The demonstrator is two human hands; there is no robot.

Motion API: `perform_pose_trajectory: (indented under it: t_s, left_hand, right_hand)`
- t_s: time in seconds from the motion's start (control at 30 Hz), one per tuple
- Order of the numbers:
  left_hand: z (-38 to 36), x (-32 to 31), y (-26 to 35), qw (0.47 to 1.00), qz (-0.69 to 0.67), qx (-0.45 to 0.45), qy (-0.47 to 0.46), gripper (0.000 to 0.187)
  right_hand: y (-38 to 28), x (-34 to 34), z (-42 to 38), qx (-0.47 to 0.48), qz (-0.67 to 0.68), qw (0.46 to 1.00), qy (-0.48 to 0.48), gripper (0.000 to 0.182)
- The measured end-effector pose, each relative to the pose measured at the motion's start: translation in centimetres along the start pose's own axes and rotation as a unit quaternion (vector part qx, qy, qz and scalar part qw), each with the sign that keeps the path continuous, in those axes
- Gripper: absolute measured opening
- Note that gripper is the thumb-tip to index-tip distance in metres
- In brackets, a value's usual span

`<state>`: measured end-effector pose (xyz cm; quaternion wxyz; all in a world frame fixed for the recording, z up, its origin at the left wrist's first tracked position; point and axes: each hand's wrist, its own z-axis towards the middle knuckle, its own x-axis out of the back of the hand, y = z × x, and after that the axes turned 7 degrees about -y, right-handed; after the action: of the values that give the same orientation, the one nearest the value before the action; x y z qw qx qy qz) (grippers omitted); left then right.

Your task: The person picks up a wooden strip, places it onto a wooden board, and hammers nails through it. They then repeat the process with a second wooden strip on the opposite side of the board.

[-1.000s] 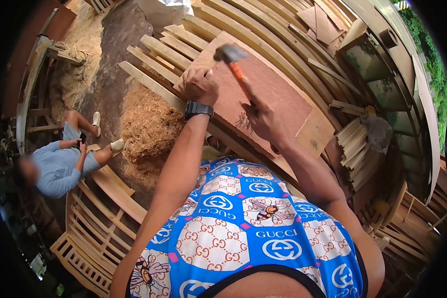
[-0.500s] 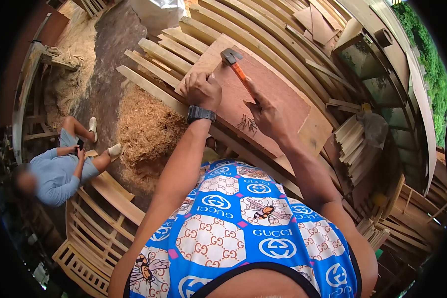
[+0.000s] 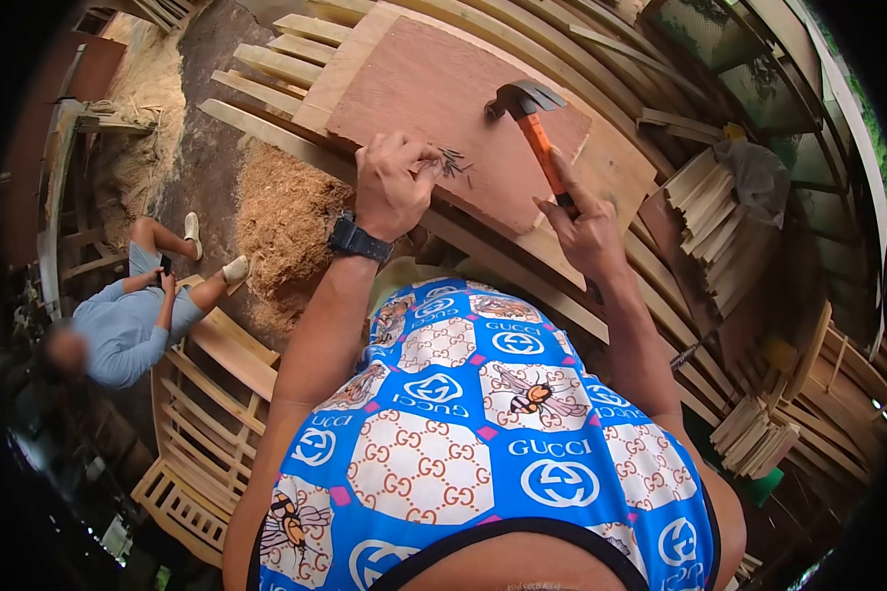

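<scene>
In the upper middle, a hammer (image 3: 539, 143) is gripped by the right hand (image 3: 586, 225) — beside nails (image 3: 452, 163) on a board (image 3: 414, 84), the left hand (image 3: 392, 185) is curled, any hold unclear.

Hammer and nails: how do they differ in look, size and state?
The hammer is one large tool; the nails are many and far smaller.
The hammer has a dark clawed head and an orange handle; the nails are plain, thin and dark.
The hammer is gripped in the right hand; the nails lie loose on the reddish board by the left hand.
Both show dark, metal-looking parts.
</scene>
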<state>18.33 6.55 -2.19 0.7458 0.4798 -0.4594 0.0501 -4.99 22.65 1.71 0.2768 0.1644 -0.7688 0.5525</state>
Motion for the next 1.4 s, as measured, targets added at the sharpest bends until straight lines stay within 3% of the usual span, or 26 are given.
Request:
perform_pose_trajectory:
  t_s: [0.17, 0.2, 0.27, 0.33, 0.4, 0.57, 0.73, 0.8, 0.83, 0.87, 0.9, 0.97, 1.1, 1.13, 1.2, 1.27, 1.3, 1.33, 1.4]
  left_hand:
    - [0.4, 1.1, -2.5, 0.994, 0.068, -0.091, -0.002, 0.011]
    - [1.0, 1.5, -3.9, 0.993, 0.065, -0.102, -0.011, 0.013]
    - [2.0, 2.5, -6.6, 0.991, 0.063, -0.115, -0.018, 0.014]
    - [3.0, 3.9, -9.4, 0.992, 0.068, -0.068, -0.079, 0.016]
    - [3.8, 4.1, -11.3, 0.989, 0.068, -0.080, -0.102, 0.013]
    - [5.2, 5.9, -13.4, 0.973, 0.152, -0.152, -0.086, 0.010]
    - [5.3, 5.4, -13.8, 0.967, 0.184, -0.149, -0.092, 0.008]
    - [5.3, 4.7, -13.4, 0.989, 0.099, -0.108, -0.020, 0.005]
    - [5.3, 4.0, -13.1, 0.998, 0.010, -0.060, -0.005, 0.006]
    - [4.7, 2.6, -12.8, 0.998, 0.011, -0.068, -0.013, 0.006]
    - [4.3, 2.2, -11.5, 0.994, -0.109, 0.017, -0.014, 0.010]
    - [3.5, 1.2, -9.6, 0.937, -0.321, 0.140, -0.006, 0.014]
    - [2.6, -1.1, -8.9, 0.892, -0.422, 0.159, -0.020, 0.012]
    - [2.5, -1.1, -7.9, 0.892, -0.422, 0.160, -0.026, 0.012]
    - [2.1, -1.1, -5.9, 0.869, -0.422, 0.258, -0.022, 0.014]
    - [0.9, -1.8, -5.5, 0.886, -0.390, 0.250, -0.009, 0.015]
    - [0.6, -2.0, -5.2, 0.905, -0.354, 0.237, 0.010, 0.017]
    - [0.0, -2.0, -4.8, 0.904, -0.356, 0.236, 0.013, 0.017]
    - [-1.8, -2.0, -3.7, 0.984, -0.114, 0.126, 0.060, 0.017]
  right_hand:
    - [-1.1, 0.3, -2.1, -0.082, 0.032, 0.993, -0.075, 0.070]
    - [-0.4, 0.1, -2.4, -0.080, 0.033, 0.994, -0.071, 0.070]
    - [1.4, -0.4, -2.9, 0.021, 0.053, 0.997, -0.054, 0.073]
    - [1.5, -0.3, -3.1, 0.010, 0.047, 0.996, -0.071, 0.075]
    - [1.8, -0.5, -4.0, -0.017, 0.005, 0.994, -0.103, 0.075]
    - [1.1, -1.2, -3.7, -0.020, 0.024, 0.992, -0.122, 0.078]
    - [0.9, -1.8, -3.2, -0.054, 0.015, 0.990, -0.130, 0.079]
    - [1.5, -2.4, -2.9, -0.051, 0.026, 0.992, -0.115, 0.080]
    - [1.7, -2.5, -2.9, -0.067, 0.020, 0.991, -0.113, 0.081]
    - [2.8, -3.3, -3.8, -0.088, 0.017, 0.990, -0.109, 0.082]
    - [3.7, -3.9, -3.8, -0.084, 0.019, 0.991, -0.103, 0.082]
    - [4.9, -4.7, -3.8, -0.097, 0.067, 0.988, -0.099, 0.082]
    - [5.0, -5.2, -3.2, -0.038, 0.102, 0.993, -0.051, 0.081]
    - [4.4, -4.9, -2.7, -0.078, 0.106, 0.989, -0.060, 0.079]
    - [4.0, -5.0, -1.9, -0.122, 0.108, 0.984, -0.066, 0.077]
    - [4.3, -5.8, -1.1, -0.067, 0.117, 0.991, -0.015, 0.077]
    - [4.2, -6.3, -0.6, 0.028, 0.081, 0.994, 0.072, 0.062]
    - [4.4, -5.8, -0.2, 0.031, 0.077, 0.994, 0.071, 0.062]
    - [4.0, -4.2, 0.7, 0.054, -0.087, 0.991, 0.081, 0.044]
